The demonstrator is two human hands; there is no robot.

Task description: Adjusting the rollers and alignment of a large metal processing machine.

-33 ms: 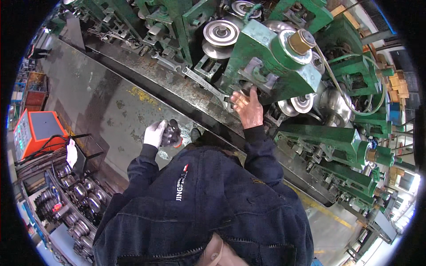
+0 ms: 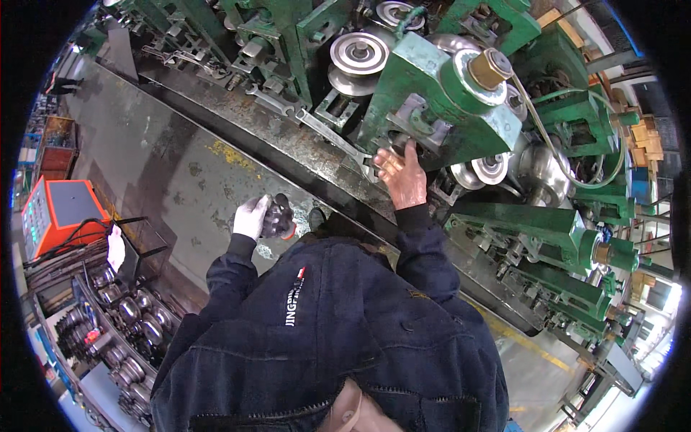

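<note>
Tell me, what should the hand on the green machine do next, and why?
Probably close the fingers on the part it is feeling for. The right hand is bare, its fingers spread against the underside of the green housing, beside the wrench on the bed. The left hand, in a white glove, already holds a dark object, so only the right is free to work.

Machine bed (image 2: 237,119): a long, dark, rust-stained steel base on which green roller stands (image 2: 432,93) are mounted. A long wrench (image 2: 324,129) is laid along its edge. Beside it, a grey concrete floor (image 2: 165,180) marked with yellow paint is seen.
</note>
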